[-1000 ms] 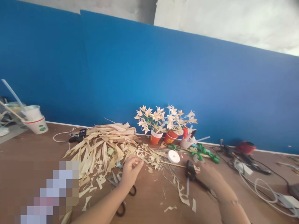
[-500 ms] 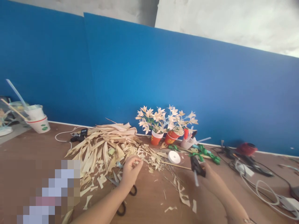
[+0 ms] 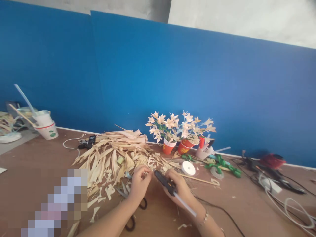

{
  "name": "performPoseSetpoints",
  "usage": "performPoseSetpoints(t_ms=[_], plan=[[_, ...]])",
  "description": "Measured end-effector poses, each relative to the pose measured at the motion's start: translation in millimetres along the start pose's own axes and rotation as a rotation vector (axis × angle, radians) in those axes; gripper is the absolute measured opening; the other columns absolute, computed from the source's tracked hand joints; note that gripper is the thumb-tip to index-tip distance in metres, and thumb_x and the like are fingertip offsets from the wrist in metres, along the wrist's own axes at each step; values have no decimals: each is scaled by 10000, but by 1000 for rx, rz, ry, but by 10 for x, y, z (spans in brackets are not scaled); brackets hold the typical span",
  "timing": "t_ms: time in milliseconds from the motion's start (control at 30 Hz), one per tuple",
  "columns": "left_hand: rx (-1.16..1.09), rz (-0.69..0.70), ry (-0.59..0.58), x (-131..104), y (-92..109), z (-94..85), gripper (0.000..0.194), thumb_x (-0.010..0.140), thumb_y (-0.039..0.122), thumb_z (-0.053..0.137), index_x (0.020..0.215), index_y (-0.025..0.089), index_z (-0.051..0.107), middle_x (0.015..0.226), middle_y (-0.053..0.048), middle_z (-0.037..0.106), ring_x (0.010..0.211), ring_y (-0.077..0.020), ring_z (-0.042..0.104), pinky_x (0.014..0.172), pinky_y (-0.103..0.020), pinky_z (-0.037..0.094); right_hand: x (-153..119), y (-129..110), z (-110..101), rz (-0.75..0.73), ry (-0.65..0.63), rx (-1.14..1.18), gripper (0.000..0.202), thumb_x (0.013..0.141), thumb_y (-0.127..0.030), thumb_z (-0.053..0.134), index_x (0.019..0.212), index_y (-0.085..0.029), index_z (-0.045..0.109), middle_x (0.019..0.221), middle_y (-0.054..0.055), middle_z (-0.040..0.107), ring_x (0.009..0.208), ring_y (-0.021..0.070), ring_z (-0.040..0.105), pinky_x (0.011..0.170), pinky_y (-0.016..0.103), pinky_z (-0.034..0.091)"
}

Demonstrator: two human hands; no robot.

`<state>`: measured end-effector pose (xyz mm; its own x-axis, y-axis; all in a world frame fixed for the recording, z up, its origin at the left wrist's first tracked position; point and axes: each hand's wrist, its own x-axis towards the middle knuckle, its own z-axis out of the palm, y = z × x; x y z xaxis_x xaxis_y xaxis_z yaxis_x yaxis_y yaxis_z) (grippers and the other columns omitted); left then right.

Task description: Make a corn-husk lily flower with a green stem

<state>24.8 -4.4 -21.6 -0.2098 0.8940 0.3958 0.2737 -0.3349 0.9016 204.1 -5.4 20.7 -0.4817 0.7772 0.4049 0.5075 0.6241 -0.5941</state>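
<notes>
On the tabletop (image 3: 39,179), pale strips (image 3: 115,149) lie leftmost. Your left hand (image 3: 138,184) has thumb and fingers drawn close above the scissors (image 3: 122,192); I can't tell if they grip anything. Just beside them points the black glue gun (image 3: 165,183), clamped in your right hand (image 3: 182,191).

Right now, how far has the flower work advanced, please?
The pale flowers standing in red cups look done. In hand: the right hand holds a black glue gun, its tip near the left hand; anything pinched there is too small to tell. Probably left: the heap of pale strips, lying loose; how many are needed, I cannot tell.
</notes>
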Motion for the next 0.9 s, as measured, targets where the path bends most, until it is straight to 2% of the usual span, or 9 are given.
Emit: performPoseSetpoints(t_ms=[267,900], plan=[[38,32,13,-2,33,-9,138,747,189,556,611,202,569,754,-21,590,784,-191,566,725,-319,448,-71,57,135,46,30,72,195,663,-65,506,687,-211,379,729,0,475,666,144,470,610,238,377],[43,35,11,-5,74,-25,144,749,197,549,606,205,564,747,-29,601,783,-195,569,724,-322,454,-68,60,148,47,39,22,176,628,-56,501,710,-201,445,726,2,483,642,146,482,575,228,369]])
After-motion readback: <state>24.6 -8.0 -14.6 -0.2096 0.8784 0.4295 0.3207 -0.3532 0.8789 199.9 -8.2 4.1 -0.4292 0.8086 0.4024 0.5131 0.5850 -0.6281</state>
